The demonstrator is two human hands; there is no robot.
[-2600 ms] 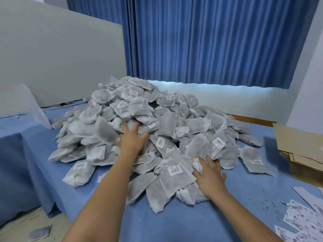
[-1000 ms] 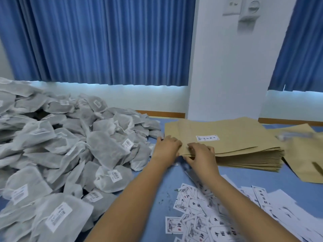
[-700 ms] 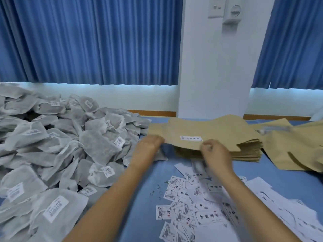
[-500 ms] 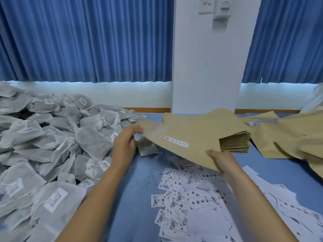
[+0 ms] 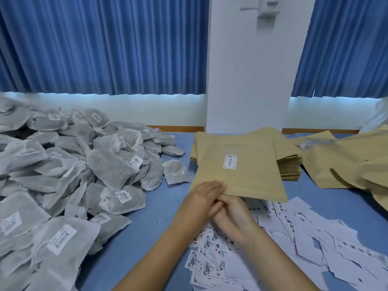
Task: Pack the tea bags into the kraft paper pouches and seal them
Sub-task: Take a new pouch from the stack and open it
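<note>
**One pouch pulled, nothing packed yet**

Since half a second ago I've pulled the top kraft paper pouch (image 5: pixel 237 177) off the stack (image 5: pixel 290 168) and turned it label-up. My hands have now come together at its near edge. My left hand (image 5: pixel 204 196) and right hand (image 5: pixel 231 216) both pinch that edge at centre frame, probably to work the mouth open.

Progress-wise it's basically the start, I'd say. The pouch looks flat and empty, nothing is sealed, and the tea bags (image 5: pixel 88 166) sit in a huge heap filling the left of the frame.

The tabletop (image 5: pixel 159 225) has a blue cover, with printed label slips (image 5: pixel 212 263) scattered at lower right and more loose pouches at the right edge. Behind are blue curtains (image 5: pixel 105 45) and a white pillar (image 5: pixel 249 70) with switches.
</note>
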